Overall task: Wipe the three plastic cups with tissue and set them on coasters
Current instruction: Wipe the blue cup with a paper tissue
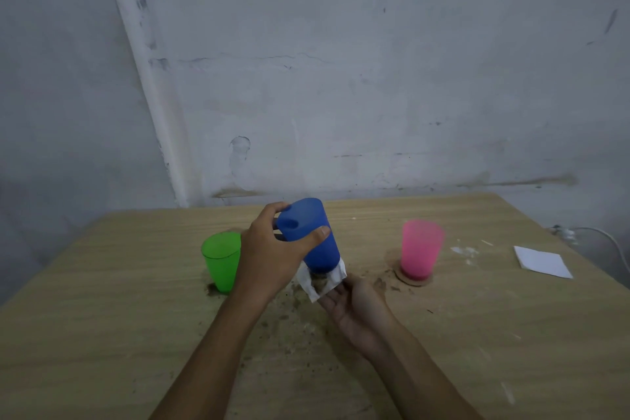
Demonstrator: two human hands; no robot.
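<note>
Pink cup [421, 254] on coaster [413, 277], judged done. Left hand [272, 256] clamps blue cup [312, 235]; right hand [358, 310] presses tissue [322, 278] beneath. Green cup [221, 261] remains.

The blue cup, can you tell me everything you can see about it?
The blue cup looks like smooth plastic, wider at the rim. It is lifted off the table and tilted. The left hand grips its upper part. The right hand presses a white tissue under its base.

Wooden table [477, 334] strewn with brown crumbs [293, 303]; stained grey wall [375, 78]; white cable [600, 235] at right
</note>
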